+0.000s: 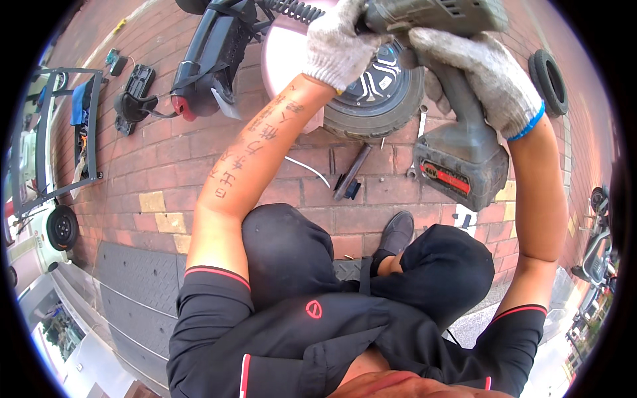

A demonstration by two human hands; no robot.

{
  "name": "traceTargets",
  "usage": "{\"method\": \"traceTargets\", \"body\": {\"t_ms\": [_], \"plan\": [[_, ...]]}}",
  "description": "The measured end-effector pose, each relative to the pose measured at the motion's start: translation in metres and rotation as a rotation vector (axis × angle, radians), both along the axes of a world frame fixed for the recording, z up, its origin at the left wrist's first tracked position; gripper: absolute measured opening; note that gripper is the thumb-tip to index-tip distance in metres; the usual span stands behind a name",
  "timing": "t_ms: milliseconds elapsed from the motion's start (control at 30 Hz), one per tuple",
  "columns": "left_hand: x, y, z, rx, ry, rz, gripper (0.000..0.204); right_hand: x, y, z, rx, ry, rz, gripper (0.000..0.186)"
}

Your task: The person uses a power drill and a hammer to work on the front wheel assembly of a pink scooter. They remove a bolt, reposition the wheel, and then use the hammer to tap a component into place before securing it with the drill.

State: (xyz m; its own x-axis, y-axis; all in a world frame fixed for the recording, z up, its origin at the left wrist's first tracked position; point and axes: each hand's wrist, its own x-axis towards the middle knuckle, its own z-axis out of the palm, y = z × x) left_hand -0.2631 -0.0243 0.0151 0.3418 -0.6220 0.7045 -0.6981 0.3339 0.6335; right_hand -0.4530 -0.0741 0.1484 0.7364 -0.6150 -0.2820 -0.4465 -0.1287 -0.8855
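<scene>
My right hand [488, 79], in a grimy white glove with blue cuff, grips the handle of a grey cordless impact wrench [434, 13], whose battery hangs below. My left hand [335, 43], also gloved, is closed at the tool's front end; what exactly lies under its fingers is partly hidden. Beneath both hands is a scooter wheel with a black hub [371, 93] and tyre, beside a pale pink body panel [282, 50]. A wrench [423, 123], a dark metal tube [352, 169] and a white cable [305, 169] lie on the bricks near the wheel.
A black scooter frame with coil spring [215, 53], loose dark parts [136, 93] and a metal rack [50, 142] are at left, near a vehicle wheel [62, 226]. A spare tyre [551, 83] and parked scooters [590, 259] are at right. My knees and foot are below.
</scene>
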Motion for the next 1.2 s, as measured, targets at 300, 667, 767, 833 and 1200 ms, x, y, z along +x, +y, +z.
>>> {"method": "traceTargets", "body": {"t_ms": [300, 667, 767, 833, 1200], "plan": [[0.010, -0.020, 0.004, 0.175, 0.494, -0.365, 0.050, 0.032, -0.016, 0.027, -0.136, -0.088, 0.056, 0.028], [0.015, -0.034, -0.018, 0.166, 0.535, -0.410, 0.041, 0.044, -0.059, -0.003, -0.326, -0.088, 0.189, 0.032], [0.020, -0.040, -0.021, 0.160, 0.510, -0.396, 0.041, 0.040, -0.043, 0.007, -0.276, -0.082, 0.149, 0.032], [0.018, -0.043, -0.021, 0.170, 0.576, -0.455, 0.039, 0.042, -0.022, 0.025, -0.224, 0.046, 0.072, 0.032], [0.017, -0.038, -0.017, 0.359, 0.525, -0.302, 0.024, 0.050, -0.062, 0.044, -0.560, 0.477, 0.379, 0.026]]}}
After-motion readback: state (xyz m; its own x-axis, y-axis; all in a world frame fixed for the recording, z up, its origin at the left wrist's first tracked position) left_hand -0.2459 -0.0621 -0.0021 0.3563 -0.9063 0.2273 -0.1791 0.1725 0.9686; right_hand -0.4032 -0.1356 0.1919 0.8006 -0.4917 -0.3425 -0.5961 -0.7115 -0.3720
